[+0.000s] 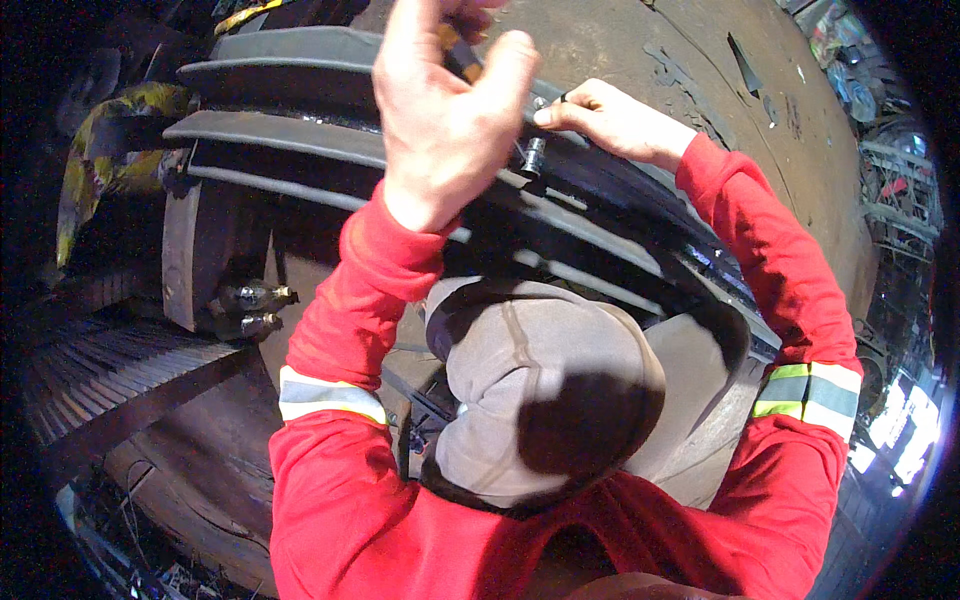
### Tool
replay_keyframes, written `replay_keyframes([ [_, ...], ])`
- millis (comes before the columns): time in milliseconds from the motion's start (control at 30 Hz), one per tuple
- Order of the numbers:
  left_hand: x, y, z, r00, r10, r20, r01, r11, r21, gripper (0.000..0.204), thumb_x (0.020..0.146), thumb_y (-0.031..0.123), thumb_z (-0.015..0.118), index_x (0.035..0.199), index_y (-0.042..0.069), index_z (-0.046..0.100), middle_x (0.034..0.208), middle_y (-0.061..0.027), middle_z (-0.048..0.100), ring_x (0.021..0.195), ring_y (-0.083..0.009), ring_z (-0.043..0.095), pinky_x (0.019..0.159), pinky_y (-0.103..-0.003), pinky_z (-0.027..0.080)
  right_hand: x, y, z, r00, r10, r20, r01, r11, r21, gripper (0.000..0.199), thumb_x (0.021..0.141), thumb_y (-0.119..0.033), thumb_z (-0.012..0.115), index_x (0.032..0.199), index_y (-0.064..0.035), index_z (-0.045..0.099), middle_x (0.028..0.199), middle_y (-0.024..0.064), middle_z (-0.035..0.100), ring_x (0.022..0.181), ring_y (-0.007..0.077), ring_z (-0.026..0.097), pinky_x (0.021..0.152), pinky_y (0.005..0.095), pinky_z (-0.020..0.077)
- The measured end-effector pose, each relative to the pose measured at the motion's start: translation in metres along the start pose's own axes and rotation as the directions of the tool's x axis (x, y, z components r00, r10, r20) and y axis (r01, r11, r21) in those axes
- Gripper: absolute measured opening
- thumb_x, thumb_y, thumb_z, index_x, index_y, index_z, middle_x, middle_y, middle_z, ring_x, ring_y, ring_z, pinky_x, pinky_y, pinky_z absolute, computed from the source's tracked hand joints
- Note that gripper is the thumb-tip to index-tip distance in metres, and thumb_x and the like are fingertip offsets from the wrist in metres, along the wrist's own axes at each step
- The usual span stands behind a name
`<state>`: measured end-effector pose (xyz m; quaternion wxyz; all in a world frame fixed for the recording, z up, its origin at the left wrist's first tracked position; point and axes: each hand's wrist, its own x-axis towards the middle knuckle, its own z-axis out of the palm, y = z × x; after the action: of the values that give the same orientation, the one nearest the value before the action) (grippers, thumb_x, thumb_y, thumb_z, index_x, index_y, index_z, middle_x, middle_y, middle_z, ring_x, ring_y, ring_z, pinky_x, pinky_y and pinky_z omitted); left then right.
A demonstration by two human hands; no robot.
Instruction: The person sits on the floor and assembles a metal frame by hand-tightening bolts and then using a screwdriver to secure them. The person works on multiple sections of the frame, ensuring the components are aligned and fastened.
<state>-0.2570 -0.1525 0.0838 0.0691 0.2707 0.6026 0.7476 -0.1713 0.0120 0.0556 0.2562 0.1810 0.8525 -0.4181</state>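
My left hand [445,125] is raised over dark steel beams [290,130], its fingers curled around an orange-and-black piece [459,55]. Only part of that piece shows between thumb and fingers, so its kind is unclear. To its right, my right hand [625,125] is closed, thumb and fingertips pinched at the top of a beam. What sits in the pinch is mostly hidden. Just below those fingertips a short shiny metal cylinder [534,155], like a socket, stands against the beam.
My bent knees [550,390] are close below the beams. Two dark bottles [258,296] lie at the left, near a stack of thin metal strips [130,370]. A yellow-and-dark cloth [110,150] hangs at the beams' left end. Scrap pieces [745,65] lie on the brown floor beyond.
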Motion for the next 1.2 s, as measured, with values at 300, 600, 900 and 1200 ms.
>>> replay_keyframes([
  [300,0.003,-0.005,0.027,0.761,0.546,0.351,-0.605,0.792,0.079,0.026,0.071,0.008,0.065,0.094,0.001,0.053,0.077,-0.0099,0.053,0.069,-0.0215,0.053,0.064,-0.032,0.044,-0.011,0.011,-0.004,0.961,-0.276,-0.031,0.276,0.961,0.021,0.037,0.089,-0.035,0.052,0.105,-0.0030,0.055,0.089,0.0083,0.058,0.083,0.0147,0.052,0.075,0.0308,0.0439],
  [600,-0.058,-0.009,0.080,0.440,0.525,0.728,-0.528,0.807,-0.263,0.023,0.067,0.020,0.063,0.079,0.006,0.049,0.079,-0.0095,0.050,0.078,-0.0286,0.052,0.068,-0.039,0.045,-0.002,-0.006,-0.017,0.981,-0.076,0.179,0.061,0.995,0.084,0.044,0.093,-0.040,0.045,0.114,-0.0028,0.057,0.104,0.0108,0.056,0.093,0.0176,0.052,0.087,0.0304,0.0403],
  [900,-0.103,-0.073,0.117,0.192,0.077,0.978,-0.378,0.926,0.001,0.031,0.072,0.022,0.058,0.087,-0.004,0.056,0.080,-0.0222,0.057,0.079,-0.0385,0.059,0.072,-0.045,0.049,-0.004,0.001,-0.006,0.995,0.076,0.069,-0.084,0.988,0.126,0.053,0.083,-0.049,0.057,0.100,0.0008,0.063,0.093,0.0081,0.059,0.089,0.0166,0.053,0.082,0.0288,0.0410],
  [1200,-0.111,-0.070,0.106,0.301,0.135,0.944,-0.529,0.847,0.048,0.025,0.075,0.019,0.051,0.090,0.002,0.062,0.080,-0.0215,0.062,0.071,-0.0344,0.062,0.067,-0.043,0.049,-0.021,-0.008,0.021,0.727,-0.677,-0.113,0.271,0.435,-0.859,0.050,0.071,-0.028,0.068,0.113,-0.0024,0.058,0.102,0.0114,0.056,0.104,0.0248,0.051,0.089,0.0361,0.0400],
])
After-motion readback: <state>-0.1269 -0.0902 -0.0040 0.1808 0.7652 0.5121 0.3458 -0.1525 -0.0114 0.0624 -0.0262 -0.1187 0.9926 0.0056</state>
